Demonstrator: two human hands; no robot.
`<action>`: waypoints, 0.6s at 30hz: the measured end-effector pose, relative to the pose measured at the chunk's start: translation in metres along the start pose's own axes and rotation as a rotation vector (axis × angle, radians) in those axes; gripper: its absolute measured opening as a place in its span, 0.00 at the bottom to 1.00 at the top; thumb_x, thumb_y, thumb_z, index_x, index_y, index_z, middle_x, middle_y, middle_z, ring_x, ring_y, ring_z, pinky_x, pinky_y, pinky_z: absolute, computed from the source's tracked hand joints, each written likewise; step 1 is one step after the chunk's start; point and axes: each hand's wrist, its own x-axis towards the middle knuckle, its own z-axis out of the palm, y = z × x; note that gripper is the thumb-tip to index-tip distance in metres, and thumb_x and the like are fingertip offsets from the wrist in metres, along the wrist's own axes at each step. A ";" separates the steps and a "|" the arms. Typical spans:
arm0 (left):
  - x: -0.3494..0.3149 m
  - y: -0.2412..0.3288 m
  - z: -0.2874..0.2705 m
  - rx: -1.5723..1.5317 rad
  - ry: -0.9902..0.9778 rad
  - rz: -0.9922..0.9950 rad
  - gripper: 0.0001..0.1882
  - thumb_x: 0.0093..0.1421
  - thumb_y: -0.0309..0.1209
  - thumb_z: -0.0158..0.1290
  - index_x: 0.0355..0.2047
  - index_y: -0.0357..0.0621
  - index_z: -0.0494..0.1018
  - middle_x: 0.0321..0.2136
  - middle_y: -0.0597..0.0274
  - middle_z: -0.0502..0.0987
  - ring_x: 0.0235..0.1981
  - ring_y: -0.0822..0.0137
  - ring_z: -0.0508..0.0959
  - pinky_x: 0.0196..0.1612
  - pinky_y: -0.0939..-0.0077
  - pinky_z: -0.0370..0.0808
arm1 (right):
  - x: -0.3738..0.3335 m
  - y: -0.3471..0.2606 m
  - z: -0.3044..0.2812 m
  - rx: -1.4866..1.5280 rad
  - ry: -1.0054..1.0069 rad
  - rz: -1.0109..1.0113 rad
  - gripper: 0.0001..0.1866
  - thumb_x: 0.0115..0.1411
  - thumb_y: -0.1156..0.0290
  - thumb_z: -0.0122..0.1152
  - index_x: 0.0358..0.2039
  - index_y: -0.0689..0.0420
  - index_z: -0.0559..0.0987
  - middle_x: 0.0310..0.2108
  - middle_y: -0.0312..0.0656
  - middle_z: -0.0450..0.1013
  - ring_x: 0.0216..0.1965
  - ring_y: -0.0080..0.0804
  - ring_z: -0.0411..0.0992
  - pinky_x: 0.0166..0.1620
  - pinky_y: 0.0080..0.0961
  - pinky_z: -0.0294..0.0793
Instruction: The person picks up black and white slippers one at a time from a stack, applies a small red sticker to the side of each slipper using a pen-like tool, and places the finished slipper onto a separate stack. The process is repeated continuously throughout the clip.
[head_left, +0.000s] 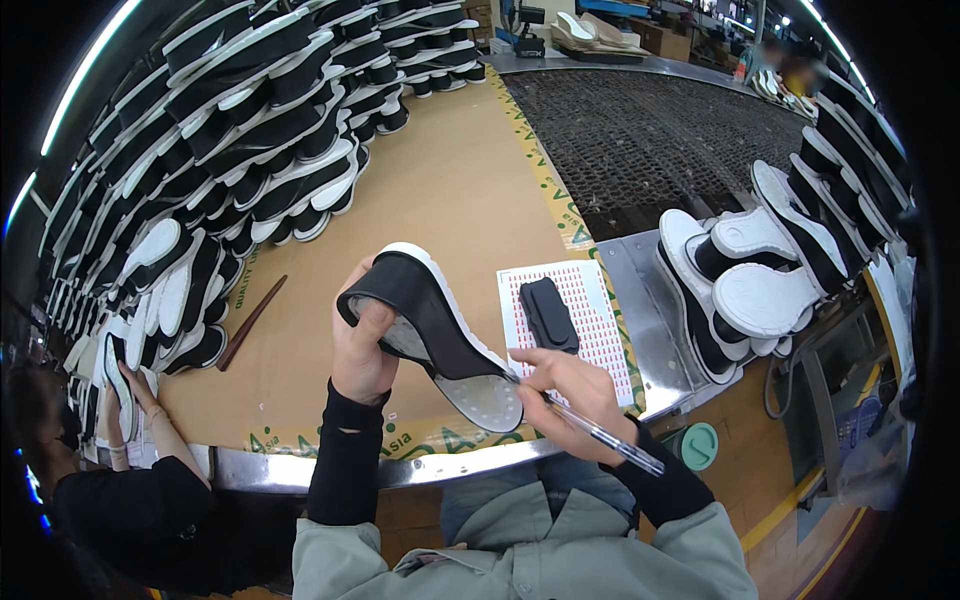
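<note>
My left hand [362, 345] is closed around the toe end of a slide sandal [440, 320], the thumb inside its wide black strap. The sandal is held tilted above the table, with a white sole edge and a pale grey footbed. In my right hand [575, 395] is a clear-barrelled pen [610, 438], its tip at the sandal's edge near the heel. Just past that hand, a sheet of small red stickers [595, 300] lies on the table with a black oblong case [548, 315] on top.
Stacked sandals [260, 110] fill the left and far left. More sandals [760, 300] are piled at the right on a metal ledge. A dark brown pointed stick [252, 322] lies on the cardboard-covered table [440, 180]. Beyond is a dark mesh conveyor [640, 140]. A co-worker [140, 480] handles a sandal at left.
</note>
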 end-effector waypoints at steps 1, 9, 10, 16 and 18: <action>-0.001 -0.001 -0.002 -0.002 0.003 0.001 0.38 0.48 0.49 0.68 0.49 0.35 0.66 0.40 0.60 0.76 0.42 0.68 0.78 0.47 0.74 0.74 | -0.005 0.001 0.000 -0.015 0.002 0.015 0.04 0.52 0.84 0.61 0.27 0.65 0.74 0.25 0.45 0.74 0.42 0.50 0.79 0.40 0.34 0.79; 0.004 -0.003 0.007 0.010 -0.014 0.014 0.36 0.49 0.48 0.67 0.48 0.36 0.67 0.41 0.60 0.76 0.42 0.68 0.78 0.48 0.74 0.74 | -0.013 0.001 0.008 -0.018 0.095 0.008 0.06 0.50 0.86 0.62 0.27 0.66 0.73 0.25 0.46 0.74 0.40 0.52 0.79 0.41 0.35 0.80; 0.003 -0.005 0.004 0.003 -0.004 0.007 0.35 0.49 0.48 0.67 0.48 0.36 0.67 0.41 0.60 0.76 0.42 0.68 0.78 0.48 0.74 0.74 | -0.013 0.003 0.007 -0.009 0.098 0.006 0.06 0.50 0.85 0.62 0.27 0.66 0.73 0.25 0.47 0.74 0.40 0.52 0.79 0.41 0.35 0.80; 0.005 -0.008 0.003 -0.011 -0.027 -0.002 0.33 0.51 0.46 0.65 0.49 0.36 0.68 0.41 0.60 0.76 0.42 0.68 0.78 0.48 0.73 0.74 | -0.008 0.005 0.008 0.021 0.119 -0.017 0.06 0.50 0.83 0.63 0.28 0.65 0.74 0.28 0.50 0.76 0.37 0.48 0.79 0.40 0.33 0.78; 0.008 -0.008 -0.001 -0.020 -0.010 0.011 0.31 0.54 0.46 0.63 0.50 0.36 0.68 0.42 0.59 0.76 0.43 0.67 0.78 0.48 0.72 0.74 | -0.009 0.002 0.002 -0.022 0.068 0.019 0.07 0.50 0.83 0.64 0.27 0.65 0.74 0.29 0.51 0.76 0.36 0.45 0.79 0.39 0.32 0.78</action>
